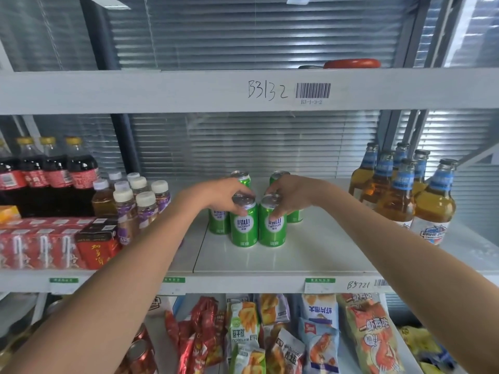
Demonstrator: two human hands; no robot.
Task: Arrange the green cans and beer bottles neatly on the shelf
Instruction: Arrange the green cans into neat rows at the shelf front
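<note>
Middle of the white shelf (310, 255): amber beer bottles (405, 193) cluster at its right end, green Laoshan cans (256, 211) stand bunched mid-shelf. Left hand (218, 194) curls its fingers over the front-left can (243, 225), gripping the top. Right hand (290, 194) does likewise on the front-right can (271, 225), fingertips pinching its rim.

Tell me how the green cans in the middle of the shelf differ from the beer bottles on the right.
The green cans are short, opaque and green; the beer bottles are tall clear glass showing amber liquid, with blue neck labels. The cans sit mid-shelf, gripped at their tops by the left hand and right hand; no hand touches the bottles on the right. Both groups stand upright, clustered on the same white shelf.
</note>
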